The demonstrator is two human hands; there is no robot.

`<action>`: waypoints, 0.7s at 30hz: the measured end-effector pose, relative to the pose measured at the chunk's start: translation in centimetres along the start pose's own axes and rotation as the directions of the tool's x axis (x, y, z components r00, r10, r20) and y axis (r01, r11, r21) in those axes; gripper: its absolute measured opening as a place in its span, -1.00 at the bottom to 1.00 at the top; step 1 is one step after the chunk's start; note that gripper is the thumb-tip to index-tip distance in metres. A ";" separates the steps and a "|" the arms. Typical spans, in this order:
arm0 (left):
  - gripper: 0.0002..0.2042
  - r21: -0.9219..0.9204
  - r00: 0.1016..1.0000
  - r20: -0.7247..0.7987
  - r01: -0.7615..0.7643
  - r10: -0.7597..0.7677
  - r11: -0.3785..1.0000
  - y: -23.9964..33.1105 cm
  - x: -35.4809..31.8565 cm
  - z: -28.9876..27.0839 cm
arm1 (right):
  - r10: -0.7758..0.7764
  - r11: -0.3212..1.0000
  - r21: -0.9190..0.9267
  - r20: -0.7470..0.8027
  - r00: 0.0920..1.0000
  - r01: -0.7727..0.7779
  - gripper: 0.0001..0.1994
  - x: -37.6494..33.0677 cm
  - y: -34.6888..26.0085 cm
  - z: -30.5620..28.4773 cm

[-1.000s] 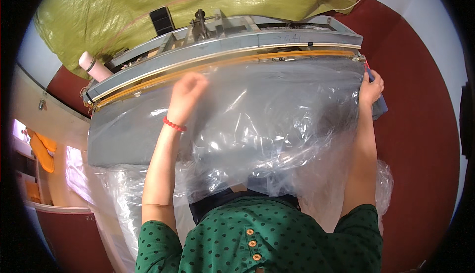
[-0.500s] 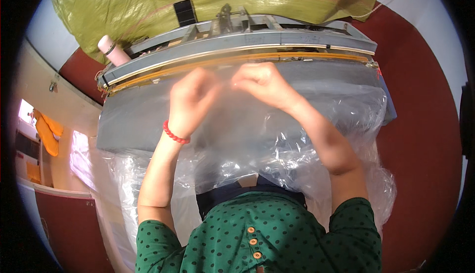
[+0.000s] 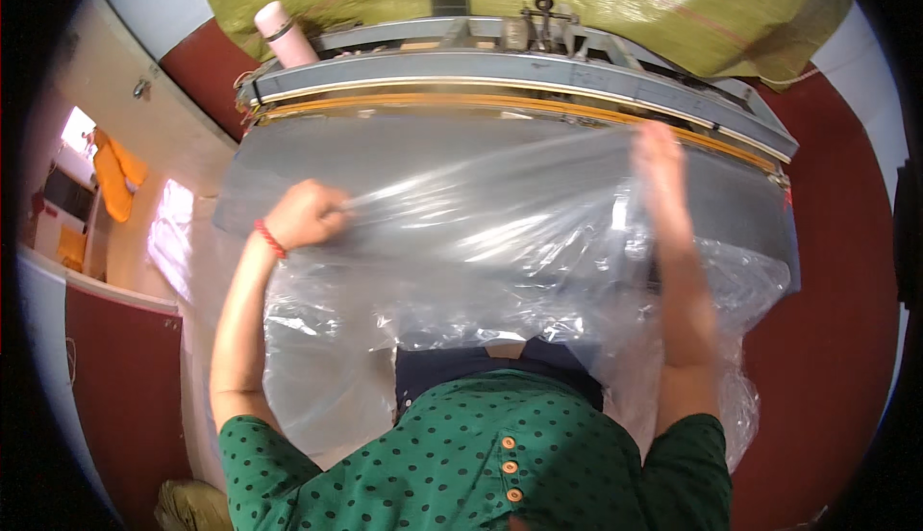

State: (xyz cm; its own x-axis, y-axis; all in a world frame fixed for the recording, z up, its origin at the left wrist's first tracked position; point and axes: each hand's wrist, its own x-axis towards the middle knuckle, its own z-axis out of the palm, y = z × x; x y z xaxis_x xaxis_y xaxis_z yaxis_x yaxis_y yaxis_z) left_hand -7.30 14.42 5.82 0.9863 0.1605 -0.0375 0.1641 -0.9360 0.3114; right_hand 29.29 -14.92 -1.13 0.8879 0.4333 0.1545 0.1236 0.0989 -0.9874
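Observation:
A clear, glossy plastic sheet (image 3: 519, 223) is stretched in taut creases between my two hands, above a grey work surface (image 3: 423, 137). My left hand (image 3: 310, 212), below a red beaded bracelet, is closed on the sheet's left part. Farther away and to the right, my right hand (image 3: 660, 170) is smeared by motion; the taut film runs up to its fingers, which seem closed on it. More of the film hangs crumpled over the near edge, by my body.
A grey metal frame (image 3: 481, 67) with orange strips (image 3: 423, 101) runs along the far side. On it stand a pink bottle (image 3: 288, 36) and a dark metal clamp (image 3: 546, 26). Yellow-green woven sheeting (image 3: 615, 2) lies behind. A cupboard (image 3: 125, 377) is at the left.
My hands have moved apart: the left toward the left and nearer me, the right toward the right. The plastic sheet between them is now spread and taut. The view has shifted.

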 end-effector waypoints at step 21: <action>-0.39 0.036 0.510 -0.451 0.831 -0.733 0.556 -25.3 -8.7 5.0 | -0.276 -0.040 -0.764 -0.611 0.742 -0.644 -0.59 -1.4 2.4 -36.4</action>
State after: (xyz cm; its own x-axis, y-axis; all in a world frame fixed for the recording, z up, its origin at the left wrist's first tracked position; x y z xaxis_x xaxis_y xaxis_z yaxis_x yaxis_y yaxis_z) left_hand -19.98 35.16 -6.52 0.3758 0.9089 0.1806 0.9110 -0.3981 0.1075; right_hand 44.52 -47.92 -4.95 0.8954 -0.2529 0.3664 -0.2378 -0.9675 -0.0866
